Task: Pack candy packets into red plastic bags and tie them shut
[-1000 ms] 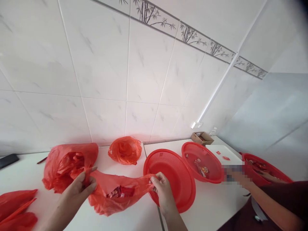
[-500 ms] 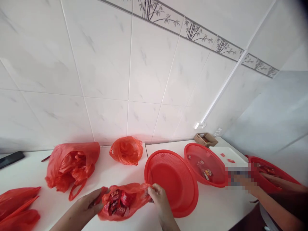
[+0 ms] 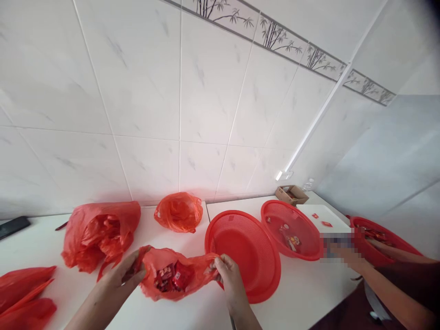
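Observation:
Between my hands is a red plastic bag, its mouth spread wide. Several small red wrapped packets lie inside it. My left hand grips the bag's left edge, with the thumb toward me. At the opposite edge, my right hand pinches the plastic between thumb and fingers, in front of the near-left rim of a red basket. No packets show in that basket.
Red bags and a smaller open red bag stand near the wall. A second red basket holds a few packets. At right a co-worker's arms reach by a white tray and another basket. A phone lies far left.
The bag has risen slightly and its mouth is wider, with the packets sitting deeper inside. Both hands keep their hold. The view has shifted a little.

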Available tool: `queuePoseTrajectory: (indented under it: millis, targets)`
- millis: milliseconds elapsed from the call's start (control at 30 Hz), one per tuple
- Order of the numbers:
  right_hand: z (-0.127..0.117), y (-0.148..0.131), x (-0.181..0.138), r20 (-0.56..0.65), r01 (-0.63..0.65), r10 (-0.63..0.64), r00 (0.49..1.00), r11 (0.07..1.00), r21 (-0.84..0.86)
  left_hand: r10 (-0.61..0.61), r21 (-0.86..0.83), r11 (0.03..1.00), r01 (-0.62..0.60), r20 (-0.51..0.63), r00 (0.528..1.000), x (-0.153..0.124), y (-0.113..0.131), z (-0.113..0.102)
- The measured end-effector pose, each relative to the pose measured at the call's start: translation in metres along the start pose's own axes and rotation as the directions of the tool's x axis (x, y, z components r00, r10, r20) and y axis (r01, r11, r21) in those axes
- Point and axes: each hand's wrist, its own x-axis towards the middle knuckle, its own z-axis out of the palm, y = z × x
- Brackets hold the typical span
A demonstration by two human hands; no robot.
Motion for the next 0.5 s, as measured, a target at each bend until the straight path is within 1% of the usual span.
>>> queuePoseTrajectory:
  millis: [67, 100, 167, 233, 300, 367, 400, 433, 500]
  targets:
    - [0.003, -0.004, 0.003, -0.002, -0.019, 0.019, 1.000, 0.999, 0.031, 0.008, 0.034, 0.999, -0.010, 0.072, 0.997, 0.005, 0.001, 0.000]
    - [0.004, -0.009, 0.005, -0.002, -0.020, 0.020, 1.000, 0.999, 0.040, 0.009, 0.047, 0.999, -0.014, 0.089, 0.996, 0.007, 0.004, 0.000]
    - [0.008, -0.023, 0.007, 0.009, 0.016, -0.016, 1.000, 1.000, 0.026, 0.026, 0.080, 0.996, -0.032, 0.066, 0.997, 0.012, 0.010, -0.003]
    - [0.012, -0.040, 0.007, 0.033, 0.106, -0.106, 0.994, 0.994, -0.026, 0.060, 0.102, 0.993, -0.064, 0.043, 0.997, 0.015, 0.016, -0.008]
    - [0.015, -0.050, 0.007, 0.017, 0.221, -0.220, 0.975, 0.968, -0.118, 0.090, 0.124, 0.988, -0.093, 0.032, 0.995, 0.015, 0.018, -0.012]
    - [0.016, -0.052, 0.008, -0.031, 0.302, -0.317, 0.948, 0.926, -0.227, 0.121, 0.141, 0.982, -0.127, 0.055, 0.991, 0.013, 0.016, -0.015]
    - [0.016, -0.050, 0.009, -0.043, 0.314, -0.335, 0.941, 0.914, -0.257, 0.141, 0.145, 0.978, -0.152, 0.081, 0.987, 0.011, 0.014, -0.015]
    - [0.016, -0.046, 0.010, -0.036, 0.306, -0.326, 0.945, 0.917, -0.256, 0.163, 0.145, 0.973, -0.179, 0.120, 0.979, 0.009, 0.013, -0.015]
    - [0.017, -0.038, 0.012, 0.023, 0.244, -0.244, 0.969, 0.952, -0.184, 0.196, 0.134, 0.965, -0.227, 0.210, 0.958, 0.004, 0.014, -0.014]
